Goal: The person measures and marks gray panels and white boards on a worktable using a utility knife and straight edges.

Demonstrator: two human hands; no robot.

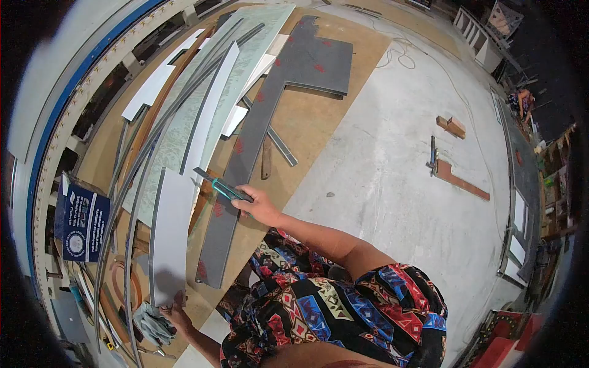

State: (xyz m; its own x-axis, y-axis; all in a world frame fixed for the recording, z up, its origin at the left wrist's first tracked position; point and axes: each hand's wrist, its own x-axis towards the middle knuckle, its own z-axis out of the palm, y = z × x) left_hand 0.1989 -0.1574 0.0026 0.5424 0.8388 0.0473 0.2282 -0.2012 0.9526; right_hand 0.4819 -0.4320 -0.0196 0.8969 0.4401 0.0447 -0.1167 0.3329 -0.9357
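Observation:
My right hand (261, 208) is closed round a teal and black utility knife (227, 189), its blade pointing up and left near the top end of a white panel piece. With my left hand (176, 311) I grip the lower end of that white panel (169, 233), which has a dark edge along its left side. Another narrow white strip (211, 104) lies beyond it on a green patterned sheet (178, 132). Beside my right hand a long dark grey panel (245, 153) with red marks lies on the brown board.
A blue adhesive box (84, 224) stands at the left, with a grey cloth (153, 324) below. Long dark strips (138, 159) run alongside. On the floor at the right are a brown L-shaped piece (460, 179) and a small wooden block (451, 126). Another person (523, 103) is far right.

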